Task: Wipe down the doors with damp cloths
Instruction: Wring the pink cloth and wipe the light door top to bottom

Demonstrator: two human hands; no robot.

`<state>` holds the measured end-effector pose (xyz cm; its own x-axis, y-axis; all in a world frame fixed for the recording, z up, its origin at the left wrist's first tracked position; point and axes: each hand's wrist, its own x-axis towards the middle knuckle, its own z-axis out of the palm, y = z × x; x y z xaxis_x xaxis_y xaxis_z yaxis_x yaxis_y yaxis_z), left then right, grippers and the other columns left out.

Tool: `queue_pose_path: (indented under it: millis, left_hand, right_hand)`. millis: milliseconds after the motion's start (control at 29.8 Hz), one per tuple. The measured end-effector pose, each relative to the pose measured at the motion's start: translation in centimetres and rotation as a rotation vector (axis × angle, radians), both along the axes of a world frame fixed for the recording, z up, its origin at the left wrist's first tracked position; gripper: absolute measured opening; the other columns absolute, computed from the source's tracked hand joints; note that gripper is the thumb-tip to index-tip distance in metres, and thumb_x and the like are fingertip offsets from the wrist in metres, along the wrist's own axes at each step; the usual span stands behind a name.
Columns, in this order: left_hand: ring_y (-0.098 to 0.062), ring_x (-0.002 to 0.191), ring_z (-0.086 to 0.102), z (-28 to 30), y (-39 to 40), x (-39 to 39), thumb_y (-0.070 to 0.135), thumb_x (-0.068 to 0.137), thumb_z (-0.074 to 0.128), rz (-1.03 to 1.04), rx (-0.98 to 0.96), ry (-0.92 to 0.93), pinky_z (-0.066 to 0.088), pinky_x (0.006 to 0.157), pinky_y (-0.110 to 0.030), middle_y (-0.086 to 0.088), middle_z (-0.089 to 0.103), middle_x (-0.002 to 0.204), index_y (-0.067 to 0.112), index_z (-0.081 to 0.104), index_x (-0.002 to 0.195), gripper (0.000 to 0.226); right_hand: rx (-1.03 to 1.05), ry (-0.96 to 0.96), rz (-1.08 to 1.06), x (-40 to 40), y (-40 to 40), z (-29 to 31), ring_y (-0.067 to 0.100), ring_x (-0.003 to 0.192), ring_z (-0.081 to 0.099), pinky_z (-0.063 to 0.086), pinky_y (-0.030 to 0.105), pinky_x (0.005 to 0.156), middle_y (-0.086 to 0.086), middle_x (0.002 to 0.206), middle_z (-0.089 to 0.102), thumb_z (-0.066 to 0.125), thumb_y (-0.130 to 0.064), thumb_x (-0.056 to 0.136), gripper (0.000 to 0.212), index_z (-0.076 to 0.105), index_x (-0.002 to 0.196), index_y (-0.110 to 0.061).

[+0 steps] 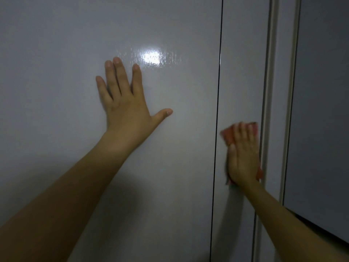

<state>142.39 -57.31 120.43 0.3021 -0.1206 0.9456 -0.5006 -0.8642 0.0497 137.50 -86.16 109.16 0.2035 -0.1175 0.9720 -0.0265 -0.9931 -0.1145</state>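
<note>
The crumpled orange cloth lies flat on the narrow glossy grey door panel, pressed under the right hand, fingers straight. The left hand, fingers spread, braces on the wide glossy grey door. Near the pale edge trim, the cloth may snag, and the bare palm risks smudging

No legible text, label, brand, number or sign is present. The door panels around the fingers are unmarked.
</note>
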Motion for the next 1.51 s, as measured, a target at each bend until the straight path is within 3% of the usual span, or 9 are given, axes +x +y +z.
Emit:
queue_pose_path:
  millis: [134,369,537,605,739,806,1008,1310,1512]
  left_hand:
    - [-0.033,0.145,-0.011,-1.1,2.3,-1.1,0.067,0.089,0.032,-0.112,-0.038,-0.041,-0.012,0.113,-0.05,-0.021,-0.005,0.157,0.018,0.013,0.152,0.082]
    - [-0.049,0.139,0.016,-6.9,6.2,0.0,0.049,0.088,0.041,-0.001,-0.001,-0.106,0.005,0.111,-0.061,-0.035,0.021,0.149,0.014,0.038,0.145,0.067]
    - [-0.045,0.142,0.01,-7.8,6.1,1.5,0.06,0.088,0.037,-0.03,-0.018,-0.139,0.006,0.112,-0.058,-0.029,0.014,0.154,0.022,0.031,0.149,0.072]
    - [-0.044,0.142,0.012,-7.8,6.1,1.8,0.061,0.088,0.037,-0.023,-0.032,-0.163,0.007,0.112,-0.057,-0.027,0.016,0.154,0.023,0.032,0.149,0.072]
    - [-0.044,0.142,0.016,-7.8,6.6,1.9,0.06,0.088,0.039,-0.024,-0.029,-0.191,0.01,0.111,-0.056,-0.026,0.019,0.153,0.023,0.035,0.147,0.07]
    - [-0.044,0.141,0.018,-7.7,6.7,1.7,0.06,0.087,0.039,-0.026,-0.032,-0.184,0.012,0.111,-0.056,-0.026,0.021,0.153,0.023,0.037,0.147,0.07]
    - [-0.045,0.141,0.018,-7.7,6.4,1.4,0.061,0.085,0.04,-0.04,-0.039,-0.164,0.013,0.11,-0.057,-0.026,0.022,0.153,0.023,0.039,0.146,0.072]
    - [-0.045,0.139,0.022,-7.3,7.4,1.0,0.058,0.086,0.039,-0.028,0.017,-0.137,0.021,0.106,-0.058,-0.026,0.024,0.152,0.023,0.039,0.146,0.07]
    - [-0.043,0.141,0.02,-7.1,7.3,0.8,0.06,0.085,0.037,-0.037,0.008,-0.097,0.019,0.107,-0.056,-0.024,0.022,0.153,0.025,0.037,0.146,0.07]
  right_hand:
    - [0.393,-0.156,-0.066,1.2,4.3,-1.8,0.02,0.145,0.002,0.005,0.048,0.119,-0.001,0.154,0.004,0.013,-0.032,0.1,0.05,0.006,0.147,-0.016]
    - [-0.089,0.019,-0.005,0.8,3.6,-4.9,0.025,0.144,0.011,0.005,0.043,0.119,0.008,0.153,0.02,0.024,-0.029,0.097,0.052,0.021,0.146,-0.012]
    - [0.489,-0.173,-0.085,2.6,8.2,-2.6,0.026,0.146,0.004,0.002,0.044,0.119,0.002,0.156,0.005,0.013,-0.033,0.099,0.052,0.005,0.148,-0.017]
    - [0.302,-0.131,-0.077,3.3,10.8,-3.2,0.028,0.146,0.007,0.002,0.044,0.119,0.003,0.156,0.006,0.013,-0.034,0.1,0.052,0.006,0.149,-0.018]
    - [-0.497,0.057,0.039,2.5,8.7,-3.8,0.028,0.143,0.02,0.009,0.047,0.118,0.006,0.152,0.026,0.029,-0.033,0.097,0.052,0.025,0.147,-0.018]
    - [-0.618,0.057,0.051,2.0,7.0,-2.4,0.028,0.141,0.025,0.014,0.049,0.116,0.007,0.149,0.031,0.031,-0.032,0.097,0.05,0.031,0.144,-0.015]
    - [0.29,-0.193,-0.086,4.1,13.5,0.6,0.026,0.146,0.008,0.007,0.047,0.118,0.003,0.156,0.007,0.016,-0.034,0.099,0.055,0.01,0.15,-0.015]
    - [-0.916,0.166,0.034,2.8,10.6,2.3,0.024,0.144,0.015,0.006,0.044,0.118,0.004,0.155,0.02,0.027,-0.035,0.098,0.052,0.022,0.148,-0.019]
    - [0.055,-0.142,-0.048,4.7,15.3,4.2,0.024,0.147,0.007,0.005,0.043,0.119,0.005,0.159,0.013,0.017,-0.035,0.099,0.055,0.011,0.151,-0.016]
